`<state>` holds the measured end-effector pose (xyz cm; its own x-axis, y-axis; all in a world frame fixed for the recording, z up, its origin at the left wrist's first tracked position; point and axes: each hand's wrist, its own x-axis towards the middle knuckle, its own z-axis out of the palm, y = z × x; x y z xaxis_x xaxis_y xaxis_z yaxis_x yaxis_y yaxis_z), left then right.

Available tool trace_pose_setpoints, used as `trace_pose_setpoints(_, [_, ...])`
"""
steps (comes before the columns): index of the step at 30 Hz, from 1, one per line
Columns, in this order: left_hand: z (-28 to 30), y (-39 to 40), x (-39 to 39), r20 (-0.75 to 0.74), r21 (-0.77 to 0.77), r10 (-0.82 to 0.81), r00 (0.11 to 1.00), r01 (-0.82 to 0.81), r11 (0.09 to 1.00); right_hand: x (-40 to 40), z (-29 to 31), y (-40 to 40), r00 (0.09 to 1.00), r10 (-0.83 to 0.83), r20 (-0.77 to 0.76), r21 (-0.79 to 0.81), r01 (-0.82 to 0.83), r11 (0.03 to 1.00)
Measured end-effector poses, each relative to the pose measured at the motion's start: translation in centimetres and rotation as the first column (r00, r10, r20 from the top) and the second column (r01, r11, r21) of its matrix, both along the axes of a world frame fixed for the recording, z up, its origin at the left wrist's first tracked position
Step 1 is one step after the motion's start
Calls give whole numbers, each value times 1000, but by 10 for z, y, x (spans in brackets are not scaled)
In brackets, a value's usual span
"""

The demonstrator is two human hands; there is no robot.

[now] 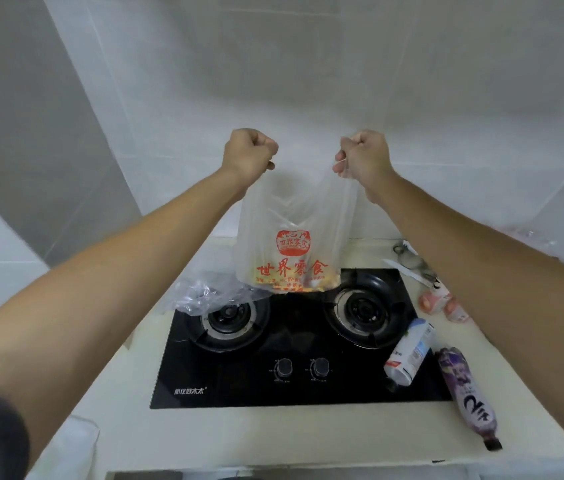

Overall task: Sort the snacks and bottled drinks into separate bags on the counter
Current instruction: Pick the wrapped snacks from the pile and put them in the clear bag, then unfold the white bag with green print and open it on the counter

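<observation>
Left hand [251, 152]: clenched round one handle of the printed plastic bag [291, 237], raised above the stove.
Right hand [363, 154]: clenched round the other handle, which is seen stretched thin beneath the fingers.
Printed plastic bag: a translucent bag with red lettering, held up by both handles over the back of the gas hob [294, 341], its bottom just above the glass between the two burners.
Bag contents: orange and yellow shapes are seen through the lower part; these are judged to be snacks, though no packet can be made out singly.
Clear bag [211, 292]: left crumpled on the counter [273, 434] at the back left corner of the hob, partly over the left burner; nothing can be seen inside it.
White bottle [410, 351]: laid on its side at the right edge of the hob.
Purple bottle [466, 389]: laid on its side on the counter just beside the white one.
Pink bottles [441, 303]: two small ones lying further back on the right, partly hidden by the right forearm.
Done so far: the snacks appear to be gathered into the printed bag.
Left to do: the drinks are not yet bagged; all four remain loose on the counter, and the clear bag is judged to be meant for them.
Step in hand: the snack bag is probably being settled or set aside.
</observation>
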<state>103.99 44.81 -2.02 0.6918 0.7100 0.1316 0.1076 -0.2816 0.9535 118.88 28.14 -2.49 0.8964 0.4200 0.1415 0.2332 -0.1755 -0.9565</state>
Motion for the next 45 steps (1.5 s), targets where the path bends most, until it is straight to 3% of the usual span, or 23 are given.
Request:
trace_pose_setpoints(12, [-59, 9, 21, -240, 49, 11, 971, 0, 999, 31, -52, 13, 998, -23, 50, -235, 34, 971])
trace_pose_setpoints(16, [-66, -5, 18, -263, 74, 29, 964, -10, 997, 35, -60, 1, 999, 5, 48, -247, 7, 969])
trace_pose_setpoints(23, [-73, -27, 1, -371, 250, 126, 920, -32, 968, 36, -58, -27, 987, 128, 96, -294, -94, 951])
trace_pose_setpoints(27, [-84, -43, -19, -356, 376, 191, 915, -47, 925, 25, -71, -43, 967, 156, 202, -311, -88, 946])
trace_pose_setpoints(34, [-114, -96, -101, -390, 520, 268, 881, -29, 853, -35, -108, -70, 862, 363, 353, -367, -229, 902])
trace_pose_setpoints(45, [-155, -149, -296, -449, 534, 499, 741, -226, 815, -201, -158, -59, 619, 691, 374, -494, -497, 713])
